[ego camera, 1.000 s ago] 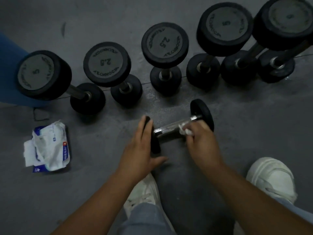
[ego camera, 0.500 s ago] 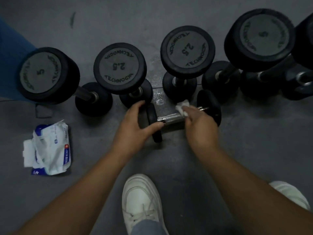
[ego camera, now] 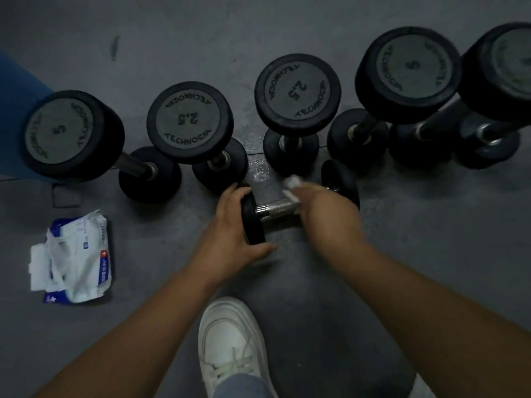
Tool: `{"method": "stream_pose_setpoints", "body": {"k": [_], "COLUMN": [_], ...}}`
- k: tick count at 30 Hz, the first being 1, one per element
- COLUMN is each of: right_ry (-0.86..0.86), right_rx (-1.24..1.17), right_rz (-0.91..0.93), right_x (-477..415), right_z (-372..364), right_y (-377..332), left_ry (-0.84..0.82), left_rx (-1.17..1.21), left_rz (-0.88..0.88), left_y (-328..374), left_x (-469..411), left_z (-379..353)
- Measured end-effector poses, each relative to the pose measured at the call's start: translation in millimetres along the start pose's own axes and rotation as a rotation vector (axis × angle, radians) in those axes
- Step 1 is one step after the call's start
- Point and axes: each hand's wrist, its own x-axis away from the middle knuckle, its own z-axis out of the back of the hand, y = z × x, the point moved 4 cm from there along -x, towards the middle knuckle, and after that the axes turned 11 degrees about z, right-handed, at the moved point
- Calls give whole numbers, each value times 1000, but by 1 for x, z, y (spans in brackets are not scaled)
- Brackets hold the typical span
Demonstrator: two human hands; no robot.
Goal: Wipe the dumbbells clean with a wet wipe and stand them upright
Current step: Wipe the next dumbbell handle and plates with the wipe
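Note:
A small black dumbbell (ego camera: 274,209) with a chrome handle lies on its side on the grey floor in front of me. My left hand (ego camera: 234,228) grips its left head, fingers over the top and thumb under it. My right hand (ego camera: 323,206) pinches a white wet wipe (ego camera: 291,186) against the right part of the handle; the hand is blurred and hides part of the handle. Behind, a row of black dumbbells stands upright, among them a 2.5 one (ego camera: 189,122), another 2.5 one (ego camera: 297,93) and a 5 one (ego camera: 64,133).
An open pack of wet wipes (ego camera: 76,258) lies on the floor at the left. My white shoe (ego camera: 230,343) is at the bottom centre, another shoe tip at the bottom right. More 5 dumbbells (ego camera: 408,70) stand at the right. A blue mat (ego camera: 17,110) lies far left.
The view has shifted, so the upright row sits lower and nearer. My right hand with the wipe has slid along the handle. My left hand still holds the left head.

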Motion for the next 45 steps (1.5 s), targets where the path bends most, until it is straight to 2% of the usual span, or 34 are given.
{"method": "stream_pose_setpoints", "body": {"k": [1,3,4,6,9,10,12,14,16,17,19,21,22,25,27,28,30,32,34,37,40,42,44,45], "right_ry": [35,-78,-116,-140,-32,-56,-201,-285,-168,-103,-156,-236,-236,-59,-87,-91,-91,-14,50,48,143,72,-83,-86], "right_rx": [33,147,132,65,50,58,100,46,2,12,41,-23,-67,-96,-29,-18,-57,-113,-108,41,90,90,139,128], "right_rz": [-37,-4,69,45,-215,-229,-83,-101,-213,-209,-145,-44,-54,-166,-137,-57,20,-18,6,57,-81,-98,-24,7], "right_x": [4,24,33,45,63,73,87,96,105,111,126,135,139,153,168,170,161,142,120,74,31,14,7,5], "right_z": [-3,-15,-20,-18,-11,-13,-27,-33,-29,-30,-39,-45,-41,-27,-31,-33,-31,-23,-14,-3,4,-6,-17,-18], "right_y": [5,-15,-25,-24,4,1,-22,-20,6,13,4,-9,-7,18,10,0,-5,3,5,6,12,-2,-23,-23], "left_ry": [35,97,100,22,-191,-220,-203,-200,-218,-228,-238,-283,-300,-306,-323,-318,-215,-74,-97,-133,-128,-190,-222,-207], "left_rx": [29,56,37,-50,-126,-137,-166,-194,-180,-169,-167,-236,-286,-369,-297,-221,-28,123,113,31,83,74,28,9], "left_rz": [-10,-15,-9,5,33,25,-28,-75,-78,-74,-50,-31,-36,-52,-17,14,99,171,164,173,164,135,114,92], "left_y": [3,7,9,10,5,4,3,3,2,2,3,4,5,6,0,-3,-12,-18,-12,-11,-10,-2,0,1], "left_x": [3,7,9,14,34,43,62,79,91,95,101,108,112,117,113,109,101,96,86,51,7,-12,-23,-27], "left_z": [3,8,9,4,-15,-21,-29,-33,-34,-33,-31,-31,-33,-37,-38,-36,-29,-23,-25,-26,-11,-4,3,7]}}
